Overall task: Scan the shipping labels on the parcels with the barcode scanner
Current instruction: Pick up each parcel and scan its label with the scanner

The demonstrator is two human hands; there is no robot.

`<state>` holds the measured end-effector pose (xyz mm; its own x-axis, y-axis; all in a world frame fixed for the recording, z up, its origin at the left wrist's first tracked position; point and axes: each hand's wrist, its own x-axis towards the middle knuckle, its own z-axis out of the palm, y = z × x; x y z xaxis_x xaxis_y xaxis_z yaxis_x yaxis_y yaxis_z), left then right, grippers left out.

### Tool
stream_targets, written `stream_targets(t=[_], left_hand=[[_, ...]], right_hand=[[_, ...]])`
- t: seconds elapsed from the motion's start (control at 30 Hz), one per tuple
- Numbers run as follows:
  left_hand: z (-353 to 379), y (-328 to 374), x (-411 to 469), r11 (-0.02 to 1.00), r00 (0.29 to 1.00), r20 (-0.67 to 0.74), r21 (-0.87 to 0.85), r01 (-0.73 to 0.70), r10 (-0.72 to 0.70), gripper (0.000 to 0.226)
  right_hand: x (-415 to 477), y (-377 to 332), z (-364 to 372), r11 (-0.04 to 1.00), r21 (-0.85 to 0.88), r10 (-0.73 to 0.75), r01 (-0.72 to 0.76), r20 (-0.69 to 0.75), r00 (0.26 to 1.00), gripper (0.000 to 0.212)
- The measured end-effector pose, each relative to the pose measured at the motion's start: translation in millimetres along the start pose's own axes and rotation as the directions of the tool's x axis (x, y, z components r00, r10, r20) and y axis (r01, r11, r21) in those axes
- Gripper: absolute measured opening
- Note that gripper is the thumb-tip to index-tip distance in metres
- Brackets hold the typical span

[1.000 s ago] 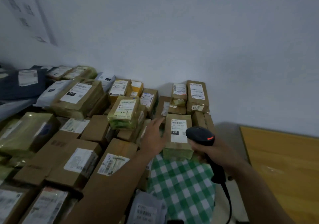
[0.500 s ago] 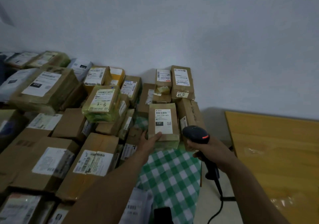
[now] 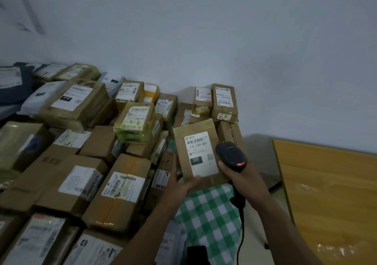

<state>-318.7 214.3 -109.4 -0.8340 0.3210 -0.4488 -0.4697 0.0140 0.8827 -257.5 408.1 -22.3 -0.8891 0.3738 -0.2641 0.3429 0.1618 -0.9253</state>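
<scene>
**Parcel 231 held up to the scanner**

Above the far end of the green checked cloth (image 3: 208, 213), the left hand (image 3: 179, 183) grips a brown parcel (image 3: 183, 140) by its lower edge, thumb on the front, its white shipping label (image 3: 201, 154) facing up. At the cloth's far right corner the right hand (image 3: 244, 177) wraps round the black barcode scanner (image 3: 230, 154), whose red light glows just beside the label. Stacked parcels (image 3: 126, 185) crowd left of the cloth, and a wooden table (image 3: 330, 183) stands to its right.
</scene>
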Motion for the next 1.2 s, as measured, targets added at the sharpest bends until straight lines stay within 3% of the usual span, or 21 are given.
stream_targets(t=[0.07, 0.17, 0.3, 0.4, 0.63, 0.77, 0.93, 1.2], left_hand=[[-1, -5, -11, 0.992, 0.995, 0.056, 0.094, -0.082, 0.077, 0.119], [0, -7, -24, 0.976, 0.983, 0.082, 0.128, -0.176, 0.167, 0.125], [0, -6, -31, 0.978, 0.977, 0.053, 0.03, -0.208, 0.206, 0.105], [-2, -6, -35, 0.958, 0.962, 0.044, 0.088, -0.271, 0.268, 0.103], [0, 2, -25, 0.946, 0.948, -0.006, 0.067, -0.318, 0.319, 0.105], [3, 6, -15, 0.938, 0.941, -0.03, 0.095, -0.334, 0.338, 0.106], [1, 2, -6, 0.932, 0.94, -0.014, 0.137, -0.335, 0.34, 0.107], [-2, -4, -7, 0.928, 0.937, -0.046, 0.16, -0.335, 0.346, 0.106]], right_hand=[[-8, -3, 2, 0.998, -0.054, -0.031, 0.033, 0.032, 0.999, 0.048], [-22, -5, 3, 0.993, -0.103, -0.056, 0.063, 0.07, 0.996, 0.057], [-38, -11, -3, 0.997, -0.042, -0.065, 0.069, 0.09, 0.994, 0.04], [-49, -21, -5, 0.995, -0.042, -0.086, 0.094, 0.156, 0.984, 0.032], [-69, -34, -3, 0.991, -0.107, -0.077, 0.085, 0.072, 0.994, 0.023], [-78, -46, 4, 0.977, -0.172, -0.101, 0.124, 0.136, 0.986, 0.017], [-82, -52, 12, 0.984, -0.168, -0.041, 0.065, 0.139, 0.989, 0.011], [-84, -55, 15, 0.983, -0.18, -0.013, 0.045, 0.177, 0.984, 0.015]])
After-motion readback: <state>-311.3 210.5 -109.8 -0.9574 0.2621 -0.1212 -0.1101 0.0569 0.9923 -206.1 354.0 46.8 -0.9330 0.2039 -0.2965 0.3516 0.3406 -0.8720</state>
